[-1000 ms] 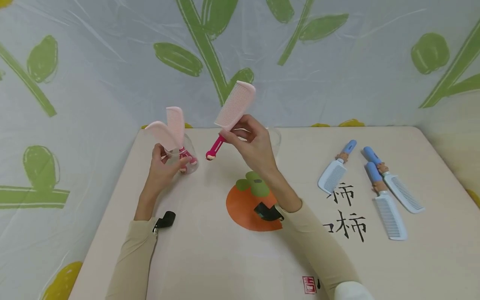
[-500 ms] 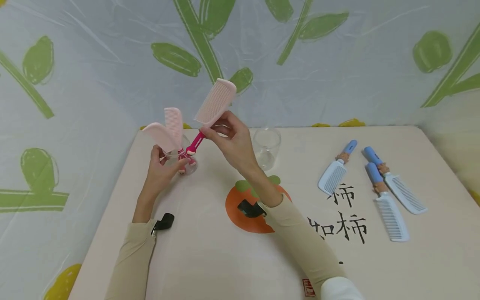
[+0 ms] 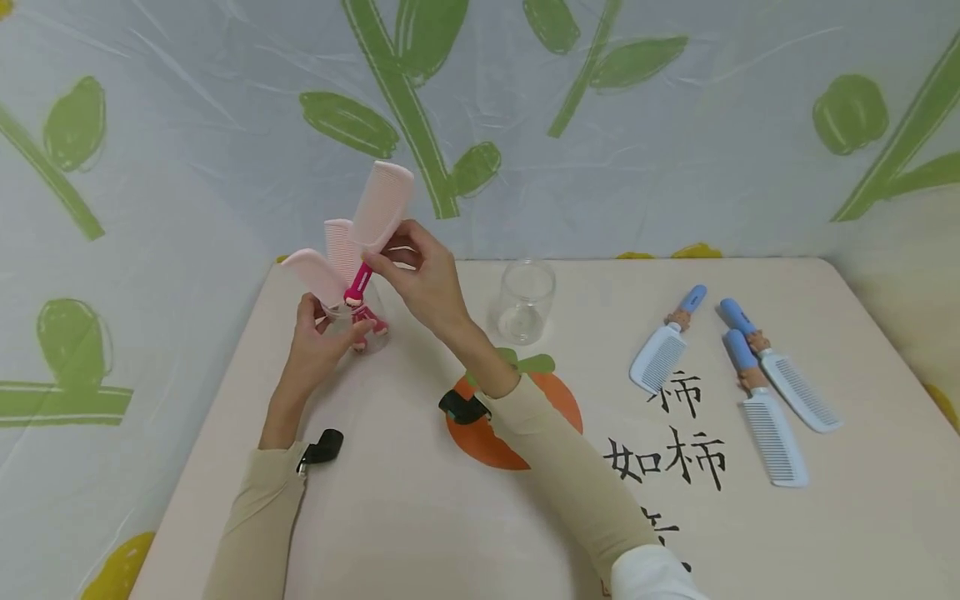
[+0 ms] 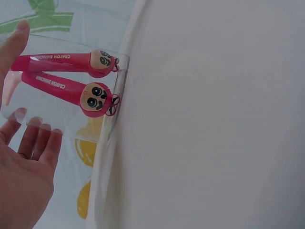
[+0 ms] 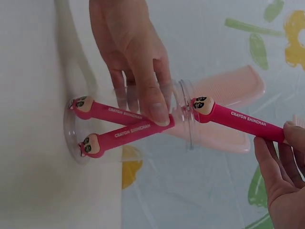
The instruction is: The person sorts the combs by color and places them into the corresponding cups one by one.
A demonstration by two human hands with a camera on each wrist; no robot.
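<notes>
At the table's far left, my left hand (image 3: 318, 346) grips a clear plastic jar (image 5: 72, 143), fingers on one side and thumb on the other. Two pale pink combs stand in it, one leaning left (image 3: 315, 275) and one more upright (image 3: 340, 246). Their magenta handles, with cartoon-head ends, point down to the jar's bottom in the left wrist view. My right hand (image 3: 431, 283) pinches a third pink comb (image 3: 384, 204) where teeth part and handle meet. Its teeth part points up, and its cartoon-head end is at the jar's mouth in the right wrist view.
A second clear jar (image 3: 527, 300) stands upright at the back, right of my right hand. Three light blue combs (image 3: 663, 354) lie on the right of the table (image 3: 390, 500), two of them close together. The cloth backdrop rises behind the table's far edge.
My right hand has carried the third pink comb leftward, bringing its handle end over the jar's mouth. The second jar has come into full sight. My left hand stays on its jar.
</notes>
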